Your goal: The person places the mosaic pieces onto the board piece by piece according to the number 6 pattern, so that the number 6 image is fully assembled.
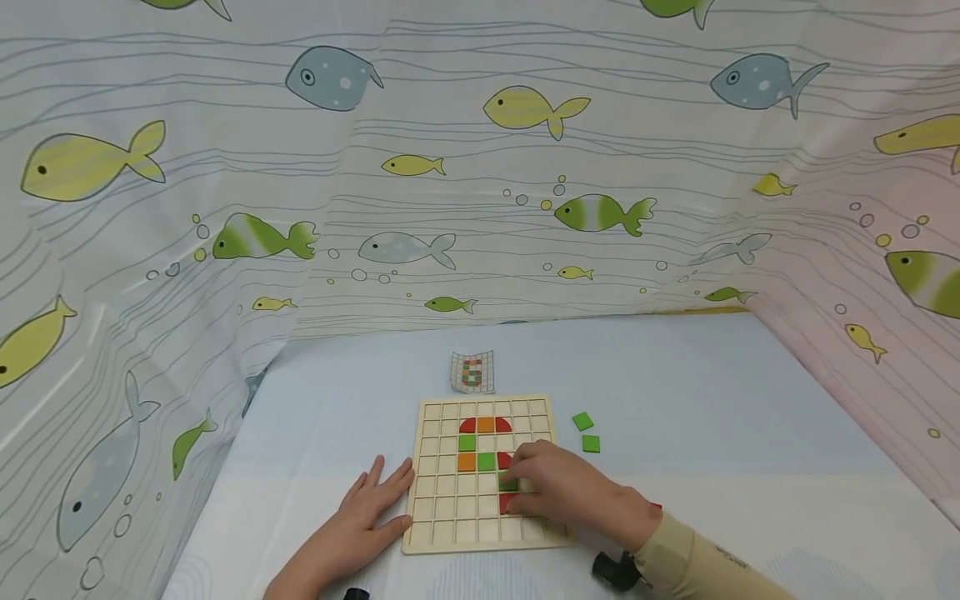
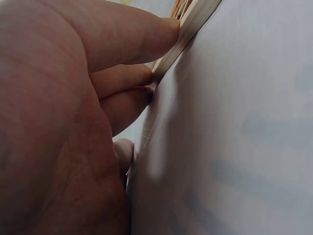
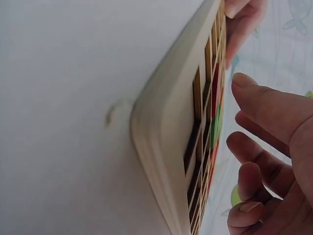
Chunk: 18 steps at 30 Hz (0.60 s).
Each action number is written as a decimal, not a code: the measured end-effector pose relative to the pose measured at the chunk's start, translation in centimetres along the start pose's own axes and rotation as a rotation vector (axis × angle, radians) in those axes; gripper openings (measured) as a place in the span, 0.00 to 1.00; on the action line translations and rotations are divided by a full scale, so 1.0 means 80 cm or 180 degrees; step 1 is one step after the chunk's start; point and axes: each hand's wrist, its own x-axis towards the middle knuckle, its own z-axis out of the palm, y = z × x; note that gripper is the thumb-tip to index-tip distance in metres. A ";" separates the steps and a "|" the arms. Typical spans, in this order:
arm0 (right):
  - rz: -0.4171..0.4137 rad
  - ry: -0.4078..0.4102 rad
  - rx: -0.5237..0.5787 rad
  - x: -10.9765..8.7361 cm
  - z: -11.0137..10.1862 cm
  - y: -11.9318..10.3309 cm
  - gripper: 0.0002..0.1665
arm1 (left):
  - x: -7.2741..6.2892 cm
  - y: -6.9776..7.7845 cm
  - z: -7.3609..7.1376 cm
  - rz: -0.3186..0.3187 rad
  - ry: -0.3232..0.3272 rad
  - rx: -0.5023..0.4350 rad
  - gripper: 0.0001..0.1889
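A wooden grid board (image 1: 442, 533) lies on the table, several red, orange and green tiles set in its cells. Along the board's left edge rests my left hand (image 1: 363, 521), its fingers spread and fairly straight. In the left wrist view, the fingertips (image 2: 168, 32) touch the board's side. My right hand (image 1: 570, 492) is over the board's right half, beside a green tile (image 1: 507, 483) and a rounded red tile (image 1: 506, 504). Seen from the right wrist, its thumb (image 3: 264, 103) and loosely bent fingers are apart, nothing between them.
A small pattern card (image 1: 472, 383) lies behind the board. Two loose green tiles, one (image 1: 582, 421) behind the other (image 1: 591, 444), are right of it. A red piece (image 1: 656, 506) is mostly hidden by the right wrist. Fish-print cloth (image 1: 480, 183) surrounds the table.
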 end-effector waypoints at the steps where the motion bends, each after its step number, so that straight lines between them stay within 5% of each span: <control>1: 0.0034 0.0022 0.0008 -0.001 -0.001 0.003 0.15 | 0.000 0.000 0.000 -0.0005 0.0001 0.0004 0.35; 18: 0.0627 0.0442 -0.0123 -0.042 -0.033 0.063 0.22 | -0.002 0.003 -0.001 0.0042 0.0014 -0.0039 0.35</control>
